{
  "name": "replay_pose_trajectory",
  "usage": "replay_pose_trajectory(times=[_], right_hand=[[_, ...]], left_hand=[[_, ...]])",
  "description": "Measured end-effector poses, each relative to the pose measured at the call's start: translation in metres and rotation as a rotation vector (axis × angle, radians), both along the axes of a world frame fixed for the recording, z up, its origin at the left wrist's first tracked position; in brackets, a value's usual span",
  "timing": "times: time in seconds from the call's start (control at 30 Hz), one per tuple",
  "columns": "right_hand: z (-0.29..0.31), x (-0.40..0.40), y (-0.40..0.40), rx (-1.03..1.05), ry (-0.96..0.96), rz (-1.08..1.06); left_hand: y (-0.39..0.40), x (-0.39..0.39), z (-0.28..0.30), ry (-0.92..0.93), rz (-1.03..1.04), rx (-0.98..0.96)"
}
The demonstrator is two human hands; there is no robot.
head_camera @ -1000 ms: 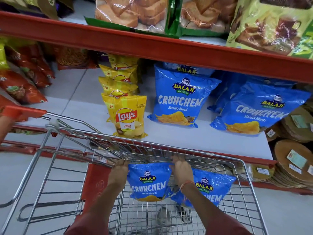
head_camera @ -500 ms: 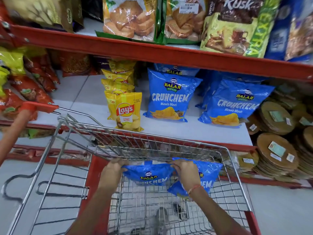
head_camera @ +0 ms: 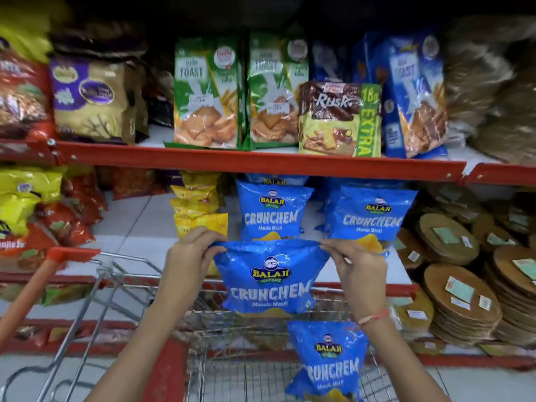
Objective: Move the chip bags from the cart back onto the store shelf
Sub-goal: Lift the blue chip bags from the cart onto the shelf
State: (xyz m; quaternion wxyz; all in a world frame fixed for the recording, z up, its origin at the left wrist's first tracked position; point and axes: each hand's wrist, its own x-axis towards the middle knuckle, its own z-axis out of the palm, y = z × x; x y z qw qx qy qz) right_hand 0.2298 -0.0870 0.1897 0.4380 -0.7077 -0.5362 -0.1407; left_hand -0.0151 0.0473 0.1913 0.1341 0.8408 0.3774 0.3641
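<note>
A blue Balaji Crunchem chip bag (head_camera: 269, 280) hangs upright above the wire cart (head_camera: 116, 274), in front of the white shelf (head_camera: 127, 224). My left hand (head_camera: 191, 250) pinches its top left corner and my right hand (head_camera: 359, 268) pinches its top right corner. A second blue Crunchem bag (head_camera: 327, 361) lies in the cart below my right forearm. On the shelf behind stand two matching blue bags (head_camera: 272, 213) (head_camera: 371, 216), with more blue ones behind them.
Yellow chip bags (head_camera: 200, 204) stand in a row left of the blue ones. Red and yellow snack bags (head_camera: 55, 216) fill the shelf's left end. Stacks of round brown discs (head_camera: 461, 300) sit at the right. A red shelf rail (head_camera: 261, 163) carries toast and rusk packs (head_camera: 339, 120) above.
Both hands have lifted one blue bag out of the cart up to shelf height. The view has tilted upward, showing the upper shelf.
</note>
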Motion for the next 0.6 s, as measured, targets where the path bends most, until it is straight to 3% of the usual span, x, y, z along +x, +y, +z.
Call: replay_pose_trajectory(times=[0.23, 0.6], right_hand=[[0.023, 0.050, 0.026, 0.083, 0.025, 0.009], [-0.026, 0.098, 0.073, -0.132, 0.128, -0.055]], left_hand=[[0.022, 0.055, 0.035, 0.005, -0.016, 0.074], [0.063, 0.117, -0.014, 0.148, 0.007, -0.047]])
